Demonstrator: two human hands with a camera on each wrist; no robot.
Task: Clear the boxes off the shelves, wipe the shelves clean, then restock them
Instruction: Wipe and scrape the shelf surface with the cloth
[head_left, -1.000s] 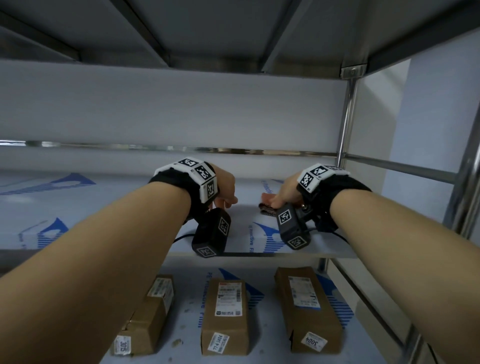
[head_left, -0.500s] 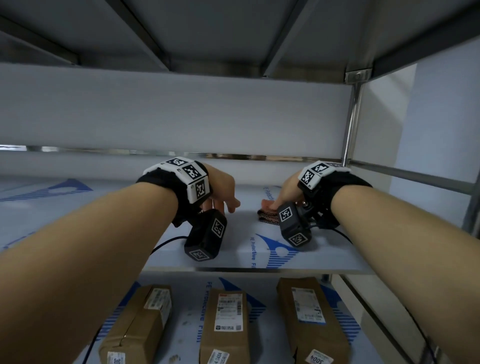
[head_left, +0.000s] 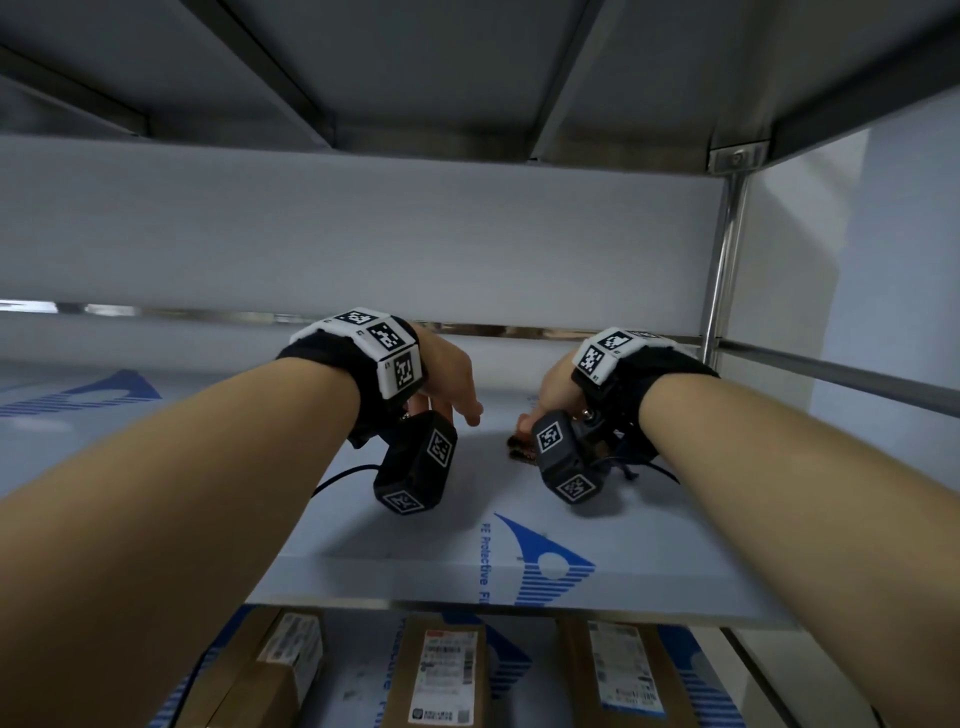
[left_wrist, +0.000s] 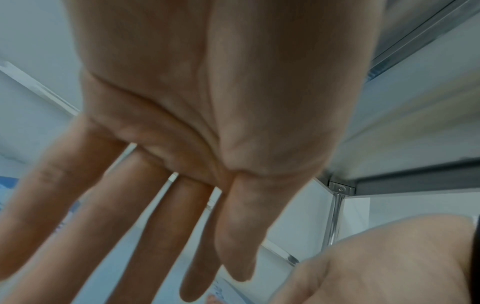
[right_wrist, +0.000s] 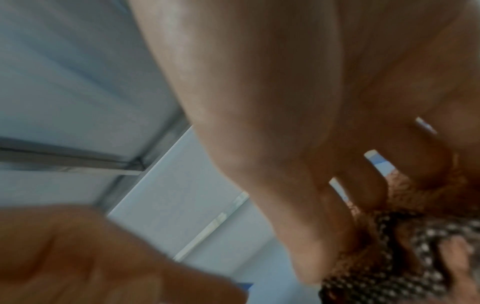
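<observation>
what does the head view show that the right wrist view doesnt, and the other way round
Only the head view shows the three cardboard boxes on the lower shelf, both forearms with their wrist cameras, and the left hand hovering with loose fingers, holding nothing.

Only the right wrist view shows the rag's dark, white-speckled weave up close, with the right hand's fingers pressed on it.

Both show the right hand on the rag, the film-covered shelf being wiped, and the metal shelf frame.
</observation>
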